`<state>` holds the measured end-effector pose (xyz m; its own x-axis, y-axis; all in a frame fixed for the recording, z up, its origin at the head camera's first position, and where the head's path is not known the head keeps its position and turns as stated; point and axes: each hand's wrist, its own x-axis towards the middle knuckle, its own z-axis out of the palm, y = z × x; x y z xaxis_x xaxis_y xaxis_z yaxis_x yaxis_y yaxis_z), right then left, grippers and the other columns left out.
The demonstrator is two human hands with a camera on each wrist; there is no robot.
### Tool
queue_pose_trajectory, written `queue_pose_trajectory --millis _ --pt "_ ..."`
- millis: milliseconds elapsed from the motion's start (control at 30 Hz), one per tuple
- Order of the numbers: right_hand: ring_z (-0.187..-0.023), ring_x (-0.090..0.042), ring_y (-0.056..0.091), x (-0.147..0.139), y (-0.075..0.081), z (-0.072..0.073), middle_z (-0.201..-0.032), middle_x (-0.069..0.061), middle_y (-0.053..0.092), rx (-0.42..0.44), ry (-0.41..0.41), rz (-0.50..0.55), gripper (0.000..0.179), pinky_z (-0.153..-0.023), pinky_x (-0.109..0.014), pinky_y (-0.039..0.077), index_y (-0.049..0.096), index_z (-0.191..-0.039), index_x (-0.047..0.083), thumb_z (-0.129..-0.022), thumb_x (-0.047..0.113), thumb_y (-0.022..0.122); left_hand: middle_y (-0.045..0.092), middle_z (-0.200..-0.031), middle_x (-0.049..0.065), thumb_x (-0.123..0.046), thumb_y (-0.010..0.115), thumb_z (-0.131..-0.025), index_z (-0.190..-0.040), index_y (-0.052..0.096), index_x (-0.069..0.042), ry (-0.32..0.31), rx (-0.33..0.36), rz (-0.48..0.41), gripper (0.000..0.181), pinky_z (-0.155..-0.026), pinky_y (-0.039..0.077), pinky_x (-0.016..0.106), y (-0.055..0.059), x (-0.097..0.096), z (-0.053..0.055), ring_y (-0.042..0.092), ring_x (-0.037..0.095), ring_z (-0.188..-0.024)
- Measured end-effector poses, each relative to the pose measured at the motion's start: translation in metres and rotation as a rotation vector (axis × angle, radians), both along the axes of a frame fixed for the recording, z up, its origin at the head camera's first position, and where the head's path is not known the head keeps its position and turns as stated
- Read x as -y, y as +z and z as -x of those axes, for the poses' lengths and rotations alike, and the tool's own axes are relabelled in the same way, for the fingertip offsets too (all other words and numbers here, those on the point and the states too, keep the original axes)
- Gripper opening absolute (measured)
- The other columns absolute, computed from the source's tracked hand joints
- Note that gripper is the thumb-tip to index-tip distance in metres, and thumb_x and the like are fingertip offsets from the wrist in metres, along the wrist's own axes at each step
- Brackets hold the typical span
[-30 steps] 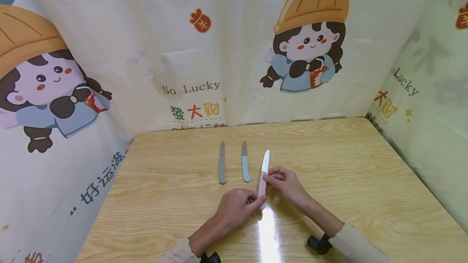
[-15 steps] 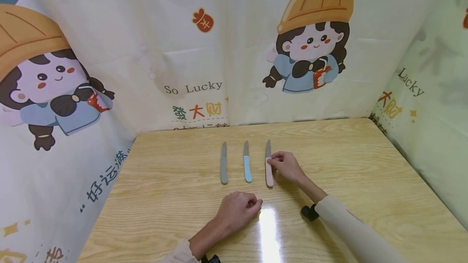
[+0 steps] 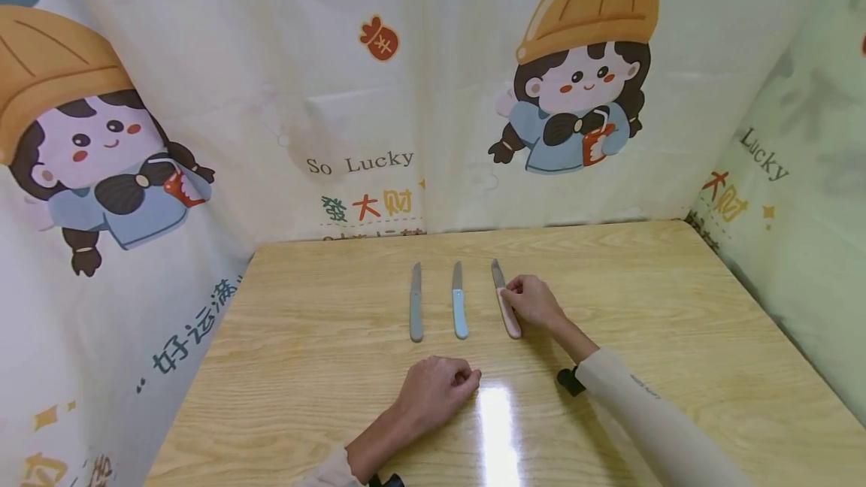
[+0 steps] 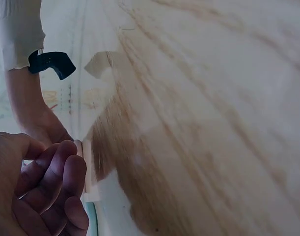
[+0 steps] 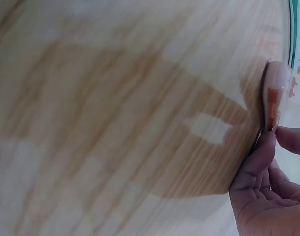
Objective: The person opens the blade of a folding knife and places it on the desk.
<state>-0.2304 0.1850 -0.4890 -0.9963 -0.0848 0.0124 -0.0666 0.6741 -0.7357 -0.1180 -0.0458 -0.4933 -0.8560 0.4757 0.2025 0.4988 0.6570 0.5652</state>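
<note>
Three small knives lie on the wooden table in the head view, blades pointing to the far side. The left one has a grey handle (image 3: 416, 316), the middle knife (image 3: 460, 314) a light blue one. Rightmost is a pink-handled knife (image 3: 511, 319), tilted with its tip to the left. My right hand (image 3: 536, 302) pinches it near where handle and blade meet; the right wrist view shows thumb and finger at the pink handle (image 5: 276, 78). My left hand (image 3: 436, 394) rests near the front of the table, fingers loosely curled around nothing, as the left wrist view (image 4: 51, 187) also shows.
The wooden table (image 3: 304, 337) meets a printed cloth backdrop (image 3: 460, 96) at its back, with more cloth along both sides. A bright light reflection (image 3: 497, 434) falls on the front of the table. A dark wrist mount (image 3: 570, 382) sits under the right forearm.
The pink-handled knife has moved away from me, into line with the other two, and has turned so its handle end swings right. My left hand has let go of its handle.
</note>
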Motion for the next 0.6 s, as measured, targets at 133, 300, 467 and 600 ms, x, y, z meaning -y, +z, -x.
queue_pose_trajectory --millis 133,300,467,600 --pt "-0.068 -0.019 0.058 0.001 -0.0018 0.0013 -0.081 -0.008 0.067 0.027 -0.011 -0.005 0.022 -0.059 -0.031 0.046 0.069 -0.099 -0.006 -0.099 0.016 0.064 0.041 -0.054 -0.022 -0.027 0.064 -0.099 -0.065 0.062 -0.024 0.004 0.003 0.002 0.034 -0.045 0.032 0.018 -0.0012 -0.0001 -0.0003 0.034 -0.005 -0.048" --pt "-0.068 -0.02 0.057 0.0029 -0.0013 0.001 -0.081 -0.009 0.067 0.028 -0.007 -0.004 0.023 -0.058 -0.032 0.046 0.069 -0.099 -0.007 -0.099 0.015 0.063 0.042 -0.055 -0.022 -0.027 0.064 -0.1 -0.067 0.065 -0.023 0.002 0.026 -0.007 0.033 -0.045 0.032 0.018 -0.0014 0.0001 -0.0005 0.034 -0.004 -0.048" --pt "-0.07 -0.021 0.059 0.0032 -0.0021 0.001 -0.082 -0.009 0.067 0.011 -0.012 -0.011 0.022 -0.06 -0.033 0.048 0.069 -0.097 -0.006 -0.1 0.015 0.063 0.043 -0.055 -0.022 -0.026 0.063 -0.1 -0.067 0.064 -0.023 -0.002 0.038 -0.019 0.034 -0.045 0.033 0.018 -0.0018 0.0013 -0.0004 0.035 -0.004 -0.048" --pt "-0.069 -0.021 0.059 0.0024 -0.0019 0.0007 -0.08 -0.009 0.067 0.009 -0.01 -0.002 0.022 -0.059 -0.033 0.047 0.069 -0.098 -0.006 -0.1 0.016 0.064 0.044 -0.056 -0.022 -0.028 0.063 -0.101 -0.066 0.064 -0.025 0.003 0.027 -0.015 0.035 -0.045 0.033 0.018 -0.0005 -0.0003 0.001 0.036 -0.004 -0.048"
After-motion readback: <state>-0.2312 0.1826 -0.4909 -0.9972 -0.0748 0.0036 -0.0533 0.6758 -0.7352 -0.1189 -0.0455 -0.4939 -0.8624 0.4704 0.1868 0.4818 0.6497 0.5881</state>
